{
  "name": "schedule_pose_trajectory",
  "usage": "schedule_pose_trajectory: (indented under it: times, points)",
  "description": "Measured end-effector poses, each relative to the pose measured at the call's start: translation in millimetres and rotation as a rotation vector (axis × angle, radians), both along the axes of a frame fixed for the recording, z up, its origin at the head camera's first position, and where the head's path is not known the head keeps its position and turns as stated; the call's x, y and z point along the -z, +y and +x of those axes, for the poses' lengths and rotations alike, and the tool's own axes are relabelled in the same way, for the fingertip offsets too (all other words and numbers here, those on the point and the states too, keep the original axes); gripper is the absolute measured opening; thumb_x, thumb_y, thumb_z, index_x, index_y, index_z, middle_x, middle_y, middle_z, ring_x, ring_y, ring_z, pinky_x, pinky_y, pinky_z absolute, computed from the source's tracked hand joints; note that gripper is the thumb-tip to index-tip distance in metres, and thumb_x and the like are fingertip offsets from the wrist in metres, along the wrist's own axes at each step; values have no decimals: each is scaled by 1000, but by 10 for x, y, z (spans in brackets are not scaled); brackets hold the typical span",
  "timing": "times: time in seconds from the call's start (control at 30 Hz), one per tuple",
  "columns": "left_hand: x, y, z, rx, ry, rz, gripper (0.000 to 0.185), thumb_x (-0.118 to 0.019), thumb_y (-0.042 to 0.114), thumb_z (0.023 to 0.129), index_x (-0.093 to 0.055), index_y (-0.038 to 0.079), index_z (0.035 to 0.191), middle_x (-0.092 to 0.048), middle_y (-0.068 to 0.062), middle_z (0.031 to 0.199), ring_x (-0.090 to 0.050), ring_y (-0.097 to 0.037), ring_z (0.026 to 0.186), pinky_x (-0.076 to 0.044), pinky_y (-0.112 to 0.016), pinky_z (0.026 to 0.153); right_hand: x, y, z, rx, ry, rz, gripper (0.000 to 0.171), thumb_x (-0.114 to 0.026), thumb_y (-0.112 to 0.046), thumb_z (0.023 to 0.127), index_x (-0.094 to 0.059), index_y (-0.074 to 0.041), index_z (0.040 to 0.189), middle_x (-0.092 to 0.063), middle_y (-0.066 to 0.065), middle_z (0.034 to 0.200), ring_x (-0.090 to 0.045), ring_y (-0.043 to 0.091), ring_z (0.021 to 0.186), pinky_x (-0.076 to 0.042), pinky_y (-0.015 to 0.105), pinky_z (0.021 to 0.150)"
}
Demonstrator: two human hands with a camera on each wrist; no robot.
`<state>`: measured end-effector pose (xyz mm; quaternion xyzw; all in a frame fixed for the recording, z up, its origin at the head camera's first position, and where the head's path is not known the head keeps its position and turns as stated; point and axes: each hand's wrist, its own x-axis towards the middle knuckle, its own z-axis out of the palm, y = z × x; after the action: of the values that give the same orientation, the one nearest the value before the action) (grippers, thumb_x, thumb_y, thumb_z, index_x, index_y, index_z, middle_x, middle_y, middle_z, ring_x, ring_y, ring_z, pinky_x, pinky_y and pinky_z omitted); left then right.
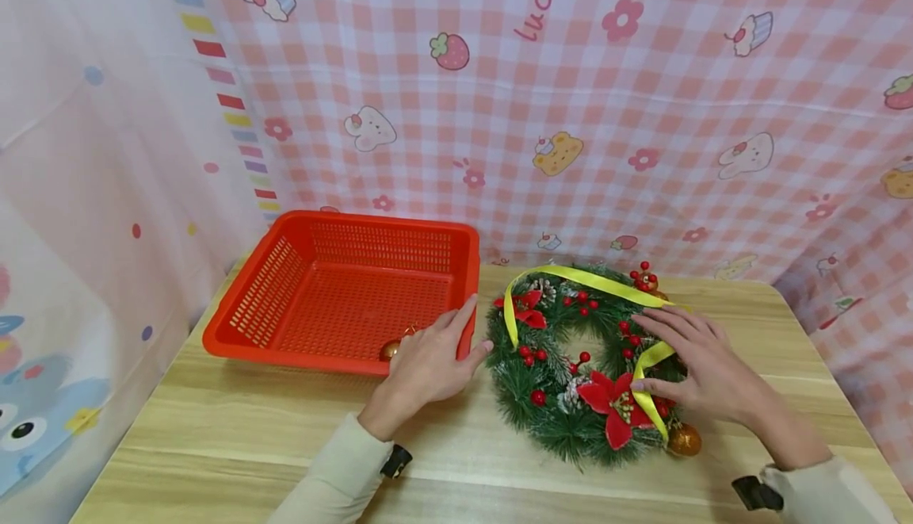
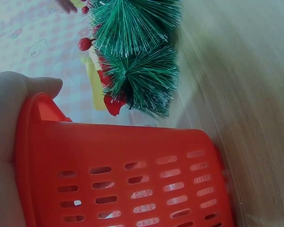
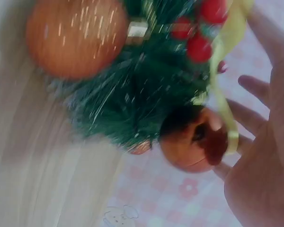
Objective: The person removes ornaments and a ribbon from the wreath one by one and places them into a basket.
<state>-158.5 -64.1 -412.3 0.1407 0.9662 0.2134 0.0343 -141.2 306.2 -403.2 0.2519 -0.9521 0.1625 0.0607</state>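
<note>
At the front right corner of a red plastic basket, my left hand rests over the rim, index finger and thumb straight on either side of it. Its other fingers are hidden. In the left wrist view the thumb lies above the basket's corner. A green Christmas wreath with red berries and a red poinsettia lies to the right. My right hand is spread over the wreath's right side, fingertips close to a yellow ribbon. Gold balls hang by that hand.
Inside the basket, small gold balls sit near my left hand. Another gold ball is at the wreath's front right edge. Beneath everything is a wooden table, with a pink checked cloth hanging behind it.
</note>
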Motion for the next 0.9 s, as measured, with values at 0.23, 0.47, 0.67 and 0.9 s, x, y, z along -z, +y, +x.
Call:
schedule_pose_trajectory:
  times: [0.23, 0.47, 0.67, 0.9]
  points:
    - [-1, -2, 3, -10, -2, 1, 73, -48, 59, 97, -21, 32, 159, -48, -7, 150, -63, -37, 112, -54, -46, 78, 51, 79, -178, -28, -124, 68, 102, -76, -69, 68, -43, -18, 150, -48, 17, 148, -31, 46, 140, -17, 74, 104]
    - [6, -4, 3, -10, 9, 0, 73, -50, 57, 97, -22, 31, 159, -49, -8, 149, -63, -37, 114, -55, -47, 78, 163, 104, -176, -17, -135, 59, 108, -77, -68, 68, -37, -17, 154, -47, 20, 148, -39, 49, 134, -29, 73, 100]
    - [5, 1, 1, -5, 12, -6, 73, -50, 57, 97, -21, 30, 159, -49, -9, 149, -65, -36, 108, -54, -40, 68, 235, 88, -110, 46, -147, 45, 110, -76, -66, 71, -28, -17, 157, -48, 26, 143, -40, 50, 130, -38, 72, 94]
    - [3, 4, -4, 5, 13, -1, 74, -51, 56, 97, -22, 29, 159, -50, -10, 149, -68, -34, 95, -47, -31, 53, 255, -82, 28, 152, -139, 53, 110, -75, -65, 75, -29, -8, 156, -48, 29, 139, -41, 51, 128, -39, 70, 96]
